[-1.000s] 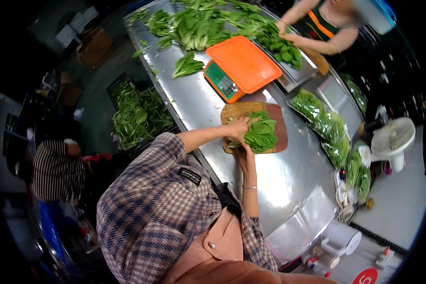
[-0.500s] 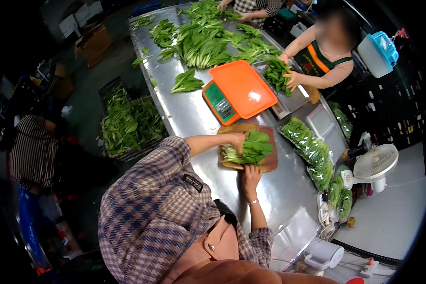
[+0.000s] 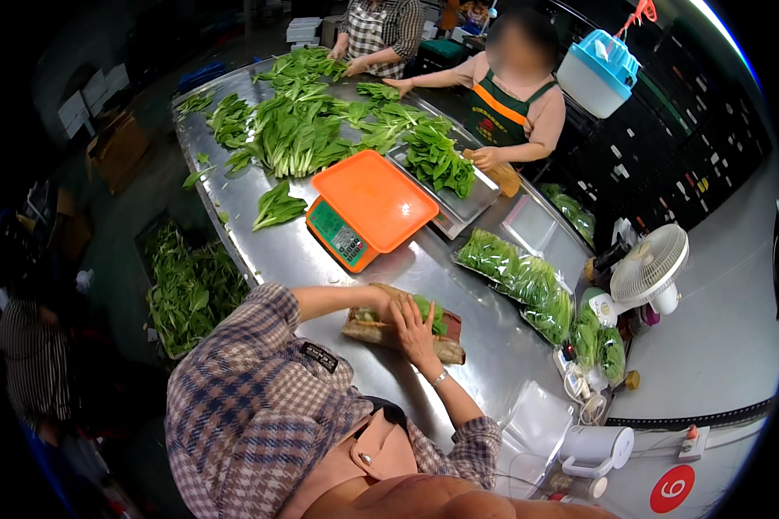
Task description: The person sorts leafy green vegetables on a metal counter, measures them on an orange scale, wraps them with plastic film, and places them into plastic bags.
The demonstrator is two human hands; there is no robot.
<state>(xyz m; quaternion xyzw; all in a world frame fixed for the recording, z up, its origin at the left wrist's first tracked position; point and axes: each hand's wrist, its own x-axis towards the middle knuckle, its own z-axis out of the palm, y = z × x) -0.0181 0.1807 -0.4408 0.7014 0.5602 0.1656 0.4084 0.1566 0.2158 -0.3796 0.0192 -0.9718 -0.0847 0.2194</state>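
My left hand grips the leafy greens at the top of a yellow-brown wrap, its fingers partly behind my right hand. My right hand presses its fingers over the folded near edge of the wrap and onto the bundle, covering part of the greens. The wrap sits on the steel table. Beyond it stands an orange scale with a green keypad panel.
Loose greens cover the far table, where two people work beside another scale. Bagged greens, a fan and plastic bags line the right side. A crate of greens stands on the left.
The wrap's near edge has been folded up around the greens, and my right hand has moved from below onto it. The coworker's hands have spread apart. The view has shifted.
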